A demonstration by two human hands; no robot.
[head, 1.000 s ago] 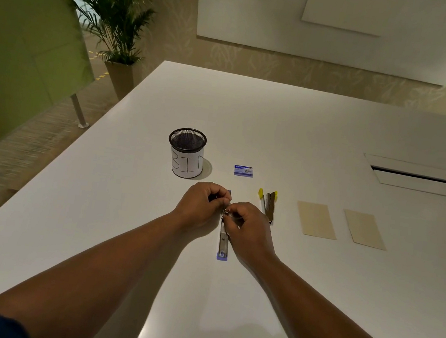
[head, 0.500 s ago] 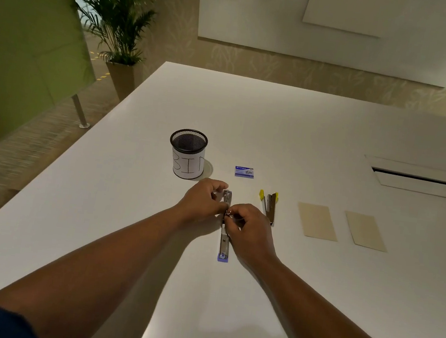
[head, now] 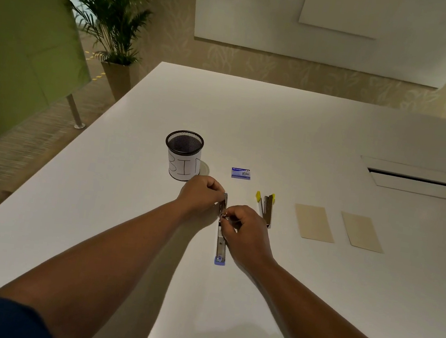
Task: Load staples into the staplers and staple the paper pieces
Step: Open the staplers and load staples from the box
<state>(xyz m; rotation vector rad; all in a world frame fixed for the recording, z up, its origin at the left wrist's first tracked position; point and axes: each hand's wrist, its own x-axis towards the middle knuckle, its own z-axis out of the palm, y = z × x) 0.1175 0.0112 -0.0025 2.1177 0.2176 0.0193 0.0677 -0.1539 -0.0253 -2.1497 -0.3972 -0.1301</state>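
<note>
White table (head: 319, 141), large, matte. Blue stapler (head: 220, 246), swung open flat and laid lengthwise on the table in front of the person, blue end nearest the viewer; its far end is gripped by the left hand (head: 202, 194), fingers curled round it. The right hand (head: 244, 232) is set just beside the stapler's middle, thumb and forefinger pinched together over the metal channel; something small and shiny is seen at the pinch, too small to be identified. Yellow stapler (head: 266, 208), also opened, is laid just right of the hands, untouched. Staple box (head: 241, 173), small, blue, is placed beyond the two staplers. Mesh cup (head: 183, 155), black, wrapped in white paper lettered "BIN", stands upright to the left of the box, near the left hand. Two tan paper pieces (head: 314, 222) and (head: 361, 232) are laid flat side by side, apart, to the right of the yellow stapler. Potted palm (head: 114, 12) is seen on the floor past the table's far left corner.
</note>
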